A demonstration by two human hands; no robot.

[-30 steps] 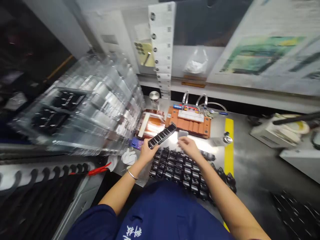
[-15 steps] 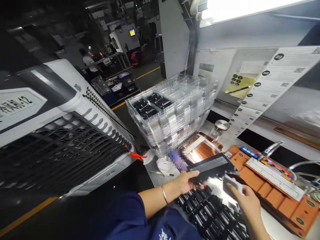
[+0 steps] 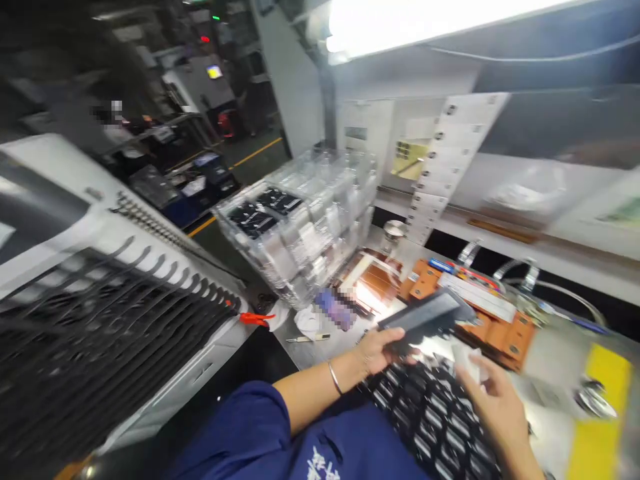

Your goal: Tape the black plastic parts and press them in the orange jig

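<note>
My left hand is closed around one end of a long black rectangular part, tilted up to the right with a smooth grey strip facing me. My right hand pinches a small whitish-grey pad or cloth just below the part's far end; blur hides its exact kind, and a narrow gap appears to separate it from the part. Beneath both hands, many similar black parts lie in rows on the metal table. Behind the held part sits an orange fixture block with a white ruler-like strip on it.
Stacked clear plastic trays, some with black parts, stand at the left back. A copper-coloured box, a lidded glass jar, white crumpled cloth and red-handled tool are nearby. A large vented machine fills the left. Farther off is a person.
The black part has been turned from its ribbed face to its smooth face. My right hand has come up beside it with the whitish pad. The view swung left, then slightly back right.
</note>
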